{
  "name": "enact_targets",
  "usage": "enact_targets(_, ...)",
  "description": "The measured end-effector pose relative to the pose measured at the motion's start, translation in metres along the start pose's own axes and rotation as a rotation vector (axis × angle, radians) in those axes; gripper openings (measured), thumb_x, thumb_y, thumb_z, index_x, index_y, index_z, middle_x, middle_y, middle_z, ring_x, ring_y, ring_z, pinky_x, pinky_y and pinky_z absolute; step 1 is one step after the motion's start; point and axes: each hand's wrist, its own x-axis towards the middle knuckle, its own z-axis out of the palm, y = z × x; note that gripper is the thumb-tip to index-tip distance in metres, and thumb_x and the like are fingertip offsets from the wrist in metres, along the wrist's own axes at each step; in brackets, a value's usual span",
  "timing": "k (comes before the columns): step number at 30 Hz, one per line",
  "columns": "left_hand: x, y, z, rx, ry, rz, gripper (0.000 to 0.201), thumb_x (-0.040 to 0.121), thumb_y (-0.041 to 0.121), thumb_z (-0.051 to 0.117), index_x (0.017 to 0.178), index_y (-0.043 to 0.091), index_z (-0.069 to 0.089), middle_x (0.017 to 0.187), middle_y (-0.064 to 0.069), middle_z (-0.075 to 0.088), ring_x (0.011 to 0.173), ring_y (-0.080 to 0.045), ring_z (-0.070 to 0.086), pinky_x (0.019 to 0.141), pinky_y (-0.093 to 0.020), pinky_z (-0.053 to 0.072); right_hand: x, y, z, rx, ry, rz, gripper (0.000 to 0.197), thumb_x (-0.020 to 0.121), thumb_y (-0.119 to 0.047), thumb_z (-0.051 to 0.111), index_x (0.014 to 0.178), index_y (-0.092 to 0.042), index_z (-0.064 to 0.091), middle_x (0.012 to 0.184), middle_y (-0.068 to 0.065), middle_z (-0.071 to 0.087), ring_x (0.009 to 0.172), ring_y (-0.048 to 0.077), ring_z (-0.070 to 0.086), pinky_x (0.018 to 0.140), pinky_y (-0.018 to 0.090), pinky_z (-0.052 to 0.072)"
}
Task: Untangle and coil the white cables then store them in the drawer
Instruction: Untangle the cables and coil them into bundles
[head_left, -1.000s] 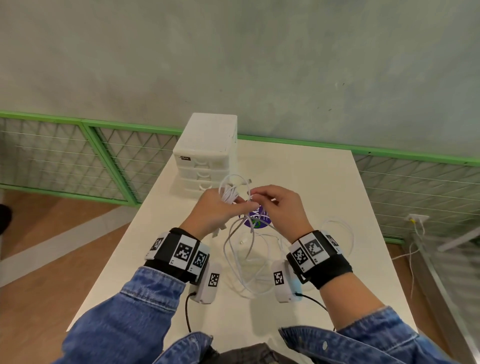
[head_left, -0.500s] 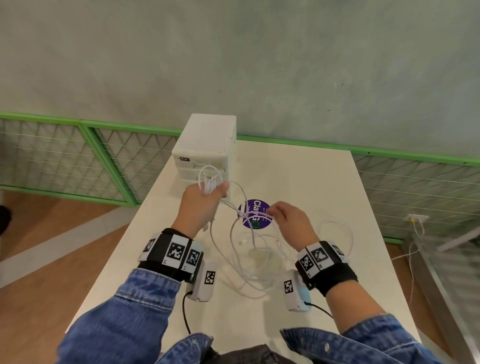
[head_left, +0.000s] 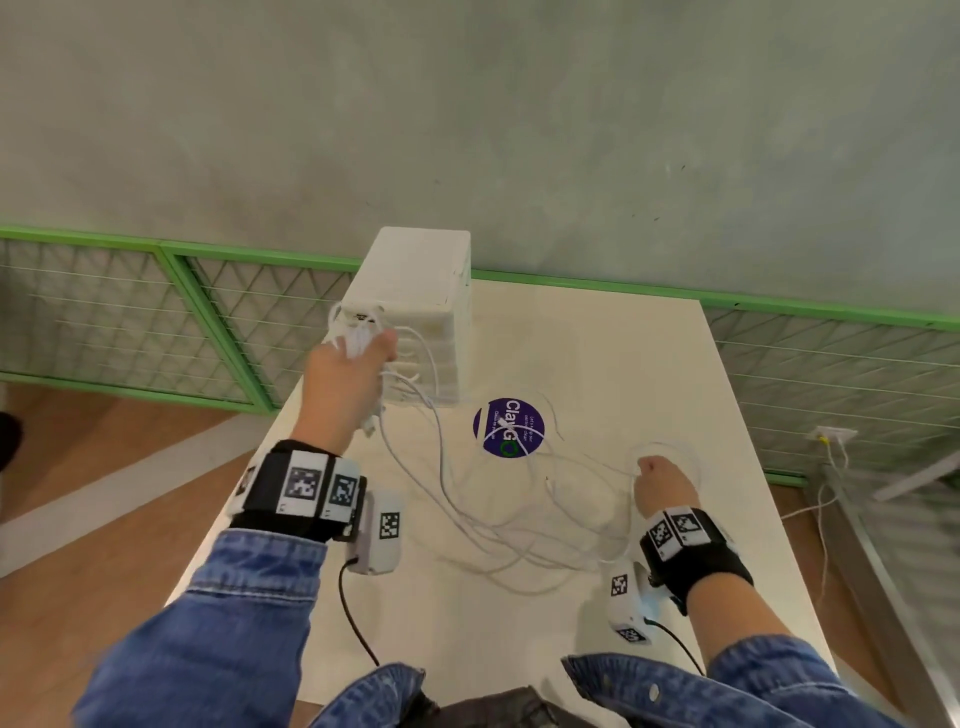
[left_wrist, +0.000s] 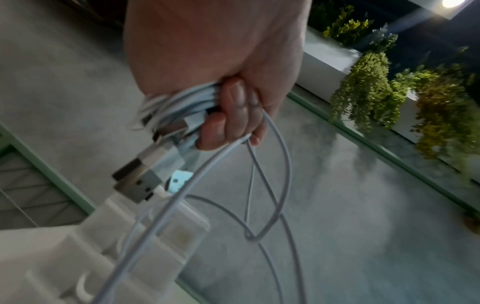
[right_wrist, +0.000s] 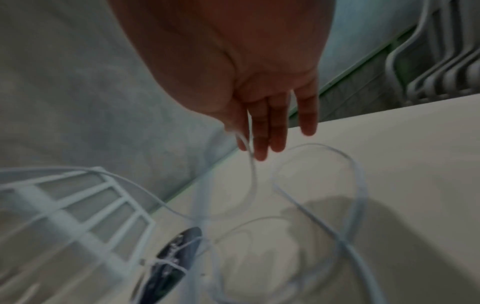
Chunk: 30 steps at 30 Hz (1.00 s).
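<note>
We hold a bunch of white cables (head_left: 358, 340) up in our left hand (head_left: 345, 387), right in front of the white drawer box (head_left: 415, 306) at the far left part of the table (head_left: 597, 353). Our left fingers (left_wrist: 231, 115) are curled tight round the bunch, and the metal plugs (left_wrist: 140, 179) stick out below them in the left wrist view. Long loose strands (head_left: 493, 519) hang down from the bunch and lie across the middle of the table toward its right edge, over the purple sticker (head_left: 509, 427).

Our right hand (head_left: 667, 488) is low near the right edge. Its fingers (right_wrist: 270, 127) hang down nearly straight. One thin strand (right_wrist: 250, 164) runs along them, but we cannot tell if they pinch it. A loose loop (head_left: 675, 457) lies on the table just beside this hand.

We think the cables are light, soft and floppy. They will bend any way and can snag on each other. They may slip if we hold them loosely. A good place to hold is near the plugs, or one strand at a time.

The long way of the cables runs from the far left, by the drawer box, to the near right. The plugs point down at the drawer box. All the drawers look closed, so storing is not yet done.
</note>
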Motion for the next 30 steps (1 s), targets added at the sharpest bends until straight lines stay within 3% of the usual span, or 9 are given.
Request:
enact_targets(4,-0.015,0.001,0.027,0.071,-0.138,0.003,0.032,0.085,0.037,0.064,0.068,0.011,0.065,0.05,-0.003,0.045,0.046,-0.02,0.043,0.065,-0.05,0.054,-0.022,-0.049,-0.01,-0.044,0.163,-0.331,0.038,0.095,-0.023,0.045,0.132,-0.014,0.047,0.143,0.01,0.04,0.131,0.027,0.038,0.108,0.039,0.032)
enact_targets(7,-0.024,0.003,0.039,0.049,-0.188,0.01,0.03,0.086,0.035,0.065,0.065,0.014,0.065,0.048,-0.003,0.046,0.048,-0.021,0.046,0.068,-0.054,0.055,-0.057,-0.092,-0.014,0.121,-0.049,-0.742,0.05,0.09,-0.032,0.055,0.137,-0.021,0.042,0.145,-0.001,0.039,0.137,0.017,0.029,0.109,0.025,0.017)
enact_targets(9,-0.028,0.006,0.043,0.041,-0.203,0.042,0.03,0.086,0.033,0.065,0.064,0.013,0.065,0.046,-0.002,0.046,0.045,-0.018,0.046,0.065,-0.052,0.055,-0.07,-0.109,-0.005,0.011,-0.163,-0.825,0.045,0.088,-0.033,0.058,0.131,-0.023,0.05,0.135,0.0,0.052,0.129,0.017,0.039,0.104,0.026,0.026)
enact_targets(11,-0.027,0.007,0.042,0.032,-0.201,0.048,0.029,0.086,0.031,0.065,0.064,0.012,0.065,0.045,-0.001,0.046,0.042,-0.015,0.046,0.063,-0.051,0.055,-0.072,-0.109,0.0,-0.017,-0.148,-0.838,0.023,0.09,-0.032,0.055,0.105,-0.019,0.066,0.098,0.002,0.069,0.098,0.02,0.057,0.085,0.03,0.04)
enact_targets(13,-0.022,0.004,0.035,0.026,-0.167,0.033,0.03,0.086,0.032,0.065,0.064,0.013,0.065,0.039,0.004,0.045,0.037,-0.01,0.044,0.063,-0.049,0.055,-0.064,-0.094,-0.003,0.068,-0.078,-0.759,0.022,0.091,-0.035,0.052,0.083,-0.021,0.068,0.066,-0.008,0.059,0.073,0.016,0.054,0.065,0.029,0.038)
enact_targets(15,-0.015,-0.003,0.025,0.024,-0.112,0.016,0.03,0.087,0.033,0.065,0.062,0.015,0.065,0.035,0.004,0.043,0.033,-0.009,0.042,0.062,-0.048,0.054,-0.046,-0.072,-0.008,0.139,0.01,-0.596,0.024,0.091,-0.036,0.051,0.089,-0.023,0.07,0.063,-0.01,0.056,0.07,0.016,0.054,0.063,0.026,0.039)
enact_targets(21,-0.008,-0.018,0.017,0.078,-0.016,0.012,0.038,0.082,0.038,0.067,0.073,0.001,0.069,0.052,-0.01,0.041,0.048,-0.022,0.039,0.051,-0.045,0.046,0.003,-0.009,-0.001,0.062,0.042,-0.168,0.028,0.093,-0.036,0.048,0.085,-0.017,0.067,0.078,0.004,0.066,0.077,0.027,0.06,0.075,0.035,0.047)
enact_targets(25,-0.003,-0.023,0.011,0.07,0.107,-0.018,0.043,0.082,0.037,0.068,0.076,-0.005,0.062,0.058,-0.01,0.038,0.052,-0.021,0.038,0.048,-0.03,0.034,0.009,0.026,0.004,0.028,0.003,-0.003,0.028,0.095,-0.031,0.046,0.105,-0.015,0.067,0.098,0.011,0.07,0.091,0.03,0.062,0.077,0.031,0.045)
enact_targets(30,0.003,-0.019,0.005,0.019,0.194,-0.051,0.035,0.084,0.034,0.065,0.082,-0.001,0.066,0.058,-0.007,0.044,0.055,-0.023,0.041,0.052,-0.031,0.038,-0.002,0.036,-0.001,0.019,0.061,0.111,0.031,0.093,-0.017,0.046,0.119,-0.01,0.061,0.12,0.015,0.062,0.11,0.031,0.056,0.09,0.033,0.044)
